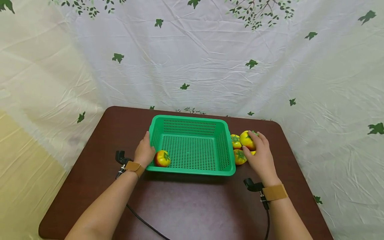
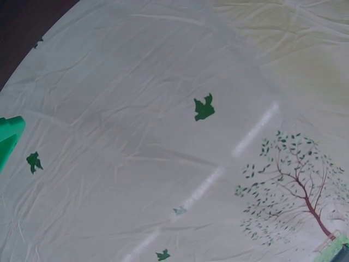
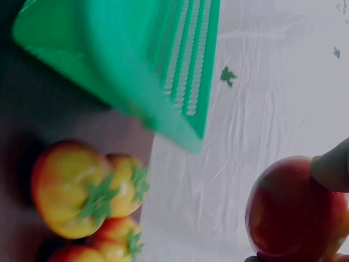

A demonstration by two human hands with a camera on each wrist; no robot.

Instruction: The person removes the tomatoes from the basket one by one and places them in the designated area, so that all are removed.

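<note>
A green plastic basket [image 1: 189,172] with slotted walls stands on the table. My left hand [image 1: 145,152] grips its left rim, thumb on the inner side. Just inside the basket, near that hand, lies a yellow-and-red tomato [image 1: 162,158] with a green calyx. On the right, my right hand [image 1: 260,155] holds another tomato [image 1: 246,140] between thumb and fingers; the right wrist view shows the red side of this held tomato [image 3: 292,210], raised off the table. Beneath and beside it, several more tomatoes [image 3: 71,188] sit against the basket's right side, partly hidden by the hand in the head view.
The dark brown table [image 1: 186,206] has rounded corners. White cloth [image 1: 204,66] with printed green leaves hangs behind and at the sides. Black cables [image 1: 147,226] run from the wrist cameras across the table's near part.
</note>
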